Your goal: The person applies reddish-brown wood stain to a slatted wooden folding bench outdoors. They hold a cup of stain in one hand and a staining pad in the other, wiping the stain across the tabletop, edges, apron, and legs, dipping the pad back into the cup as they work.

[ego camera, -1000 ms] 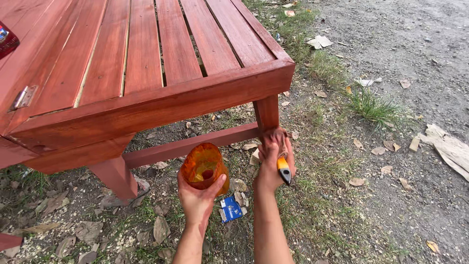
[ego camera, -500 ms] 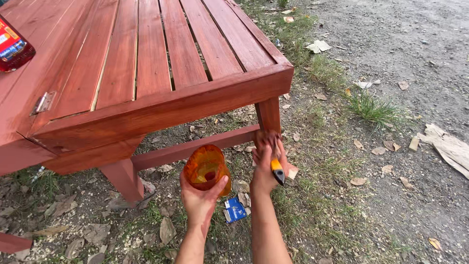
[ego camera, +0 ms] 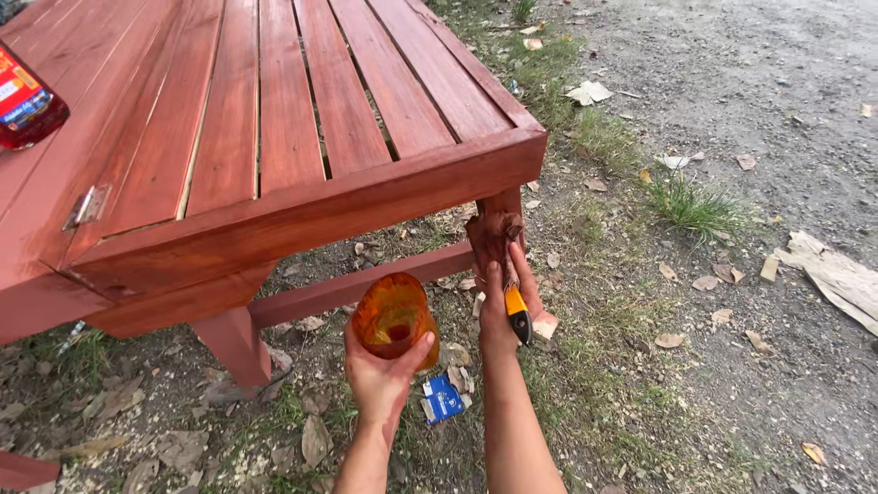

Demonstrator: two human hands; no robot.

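Observation:
My left hand [ego camera: 382, 380] grips an orange-stained plastic cup [ego camera: 391, 316] with dark red stain at its bottom, held low in front of the table. My right hand [ego camera: 505, 306] holds a paintbrush with a yellow and black handle [ego camera: 518, 314]; its stained bristles [ego camera: 492, 236] press against the front right leg [ego camera: 502, 212] of the red-brown slatted wooden table [ego camera: 302, 137]. Both hands are smeared with red stain.
A dark red bottle [ego camera: 27, 101] with a label lies on the tabletop at the far left. A metal hinge [ego camera: 88, 207] sits on the left board. A blue packet [ego camera: 444, 399] lies on the leaf-strewn ground. Grass and gravel spread to the right.
My right hand has lifted the brush up the table leg. The view has shifted, showing more of the tabletop and the bottle. The cup stays about where it was.

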